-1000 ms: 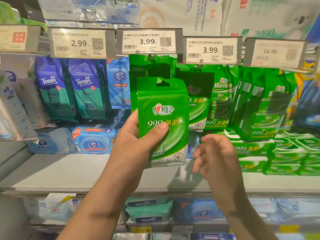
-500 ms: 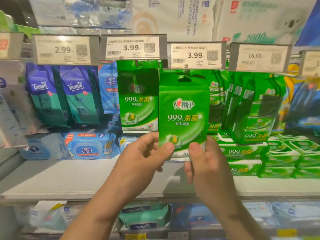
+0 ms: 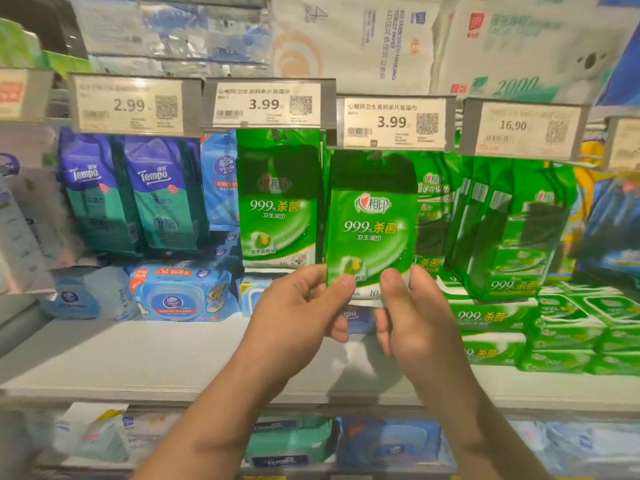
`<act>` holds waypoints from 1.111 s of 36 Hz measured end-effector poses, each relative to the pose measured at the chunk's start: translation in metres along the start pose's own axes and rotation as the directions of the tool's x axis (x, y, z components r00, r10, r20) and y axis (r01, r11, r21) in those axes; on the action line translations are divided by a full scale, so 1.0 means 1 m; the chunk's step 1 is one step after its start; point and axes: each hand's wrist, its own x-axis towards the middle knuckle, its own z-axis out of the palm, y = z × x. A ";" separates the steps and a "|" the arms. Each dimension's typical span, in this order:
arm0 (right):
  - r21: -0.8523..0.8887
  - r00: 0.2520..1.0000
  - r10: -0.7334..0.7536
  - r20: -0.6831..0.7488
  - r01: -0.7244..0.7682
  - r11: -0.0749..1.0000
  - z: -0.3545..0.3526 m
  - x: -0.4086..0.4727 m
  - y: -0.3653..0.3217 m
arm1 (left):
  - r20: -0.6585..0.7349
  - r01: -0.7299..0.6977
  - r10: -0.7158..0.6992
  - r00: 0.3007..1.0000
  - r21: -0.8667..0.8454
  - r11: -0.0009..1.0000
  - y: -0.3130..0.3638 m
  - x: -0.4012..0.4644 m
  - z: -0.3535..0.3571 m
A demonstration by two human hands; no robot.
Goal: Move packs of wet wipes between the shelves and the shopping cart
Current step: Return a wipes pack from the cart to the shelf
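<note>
Held up in front of the hanging rows, under the right-hand "3.99" price tag: a flat, glossy green plastic pack of wet wipes, upright, top edge with its hang hole dark in the tag's shadow. Printed across the front in white and yellow: a red-and-white heart logo with Chinese characters, then "999" with more characters, then a small pear-like picture low down; "10" just readable at the white bottom strip.

Pinched at the bottom left corner by the left hand, thumb on the front, fingers curled behind. Pinched at the bottom right corner by the right hand in the same way, thumb forward.

Behind and beside, largest first: white bulk packs of toilet paper on the top shelf, one marked "2000". Pale grey shelf board below. Hanging green packs of the same kind just left, under a second "3.99" tag. Stacked green "999" packs lying at the right. Purple-and-teal "Tempo" pouches under a "2.99" tag. Blue flip-lid wipes pack lying on the shelf. "16.90" tag at the right.
</note>
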 end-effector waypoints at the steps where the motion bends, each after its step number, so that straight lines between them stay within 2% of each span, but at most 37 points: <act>1: -0.018 1.000 0.017 -0.008 -0.017 1.000 0.001 0.002 0.001 | -0.009 0.025 -0.025 1.000 -0.024 0.999 0.000 0.001 0.001; 5: -0.050 0.992 0.114 -0.051 -0.116 0.992 0.006 0.014 0.002 | -0.030 0.086 -0.090 0.996 -0.118 0.989 0.001 0.008 0.008; 8: -0.038 0.986 0.149 -0.071 -0.152 0.988 0.009 0.020 0.003 | -0.046 0.100 -0.107 0.993 -0.128 0.987 -0.001 0.013 0.011; 13: 0.039 0.974 0.224 -0.035 -0.222 0.974 0.008 0.017 0.004 | -0.067 0.133 -0.147 0.987 -0.178 0.975 -0.009 0.010 0.013; 16: 0.037 0.977 0.212 -0.001 -0.211 0.977 0.004 0.009 0.011 | -0.072 0.178 -0.196 0.978 -0.200 0.964 -0.016 0.002 0.014; 20: 0.014 0.964 0.257 0.063 -0.258 0.966 -0.002 -0.006 0.029 | -0.136 0.205 -0.221 0.966 -0.123 0.971 -0.032 -0.019 0.005; 23: -0.037 0.922 0.363 0.133 -0.361 0.932 0.001 -0.022 0.047 | -0.196 0.247 -0.243 0.950 -0.007 0.969 -0.046 -0.042 -0.005; 25: -0.103 0.908 0.380 0.179 -0.367 0.925 0.006 -0.035 0.061 | -0.252 0.269 -0.239 0.938 0.091 0.959 -0.052 -0.059 -0.013; 27: -0.196 0.904 0.363 0.228 -0.322 0.926 0.013 -0.047 0.075 | -0.294 0.278 -0.212 0.932 0.207 0.938 -0.058 -0.076 -0.020; 29: -0.361 0.883 0.360 0.301 -0.244 0.900 0.022 -0.056 0.082 | -0.352 0.300 -0.180 0.919 0.324 0.897 -0.063 -0.093 -0.031; 32: -0.550 0.864 0.317 0.391 -0.057 0.833 0.034 -0.064 0.080 | -0.413 0.367 -0.135 0.901 0.556 0.746 -0.069 -0.118 -0.051; 36: -0.597 0.808 0.315 0.498 0.056 0.800 0.052 -0.075 0.067 | -0.471 0.455 -0.117 0.874 0.712 0.535 -0.068 -0.153 -0.072; 40: -0.643 0.741 0.286 0.607 0.247 0.725 0.073 -0.091 0.050 | -0.521 0.508 -0.111 0.847 0.729 0.459 -0.068 -0.187 -0.091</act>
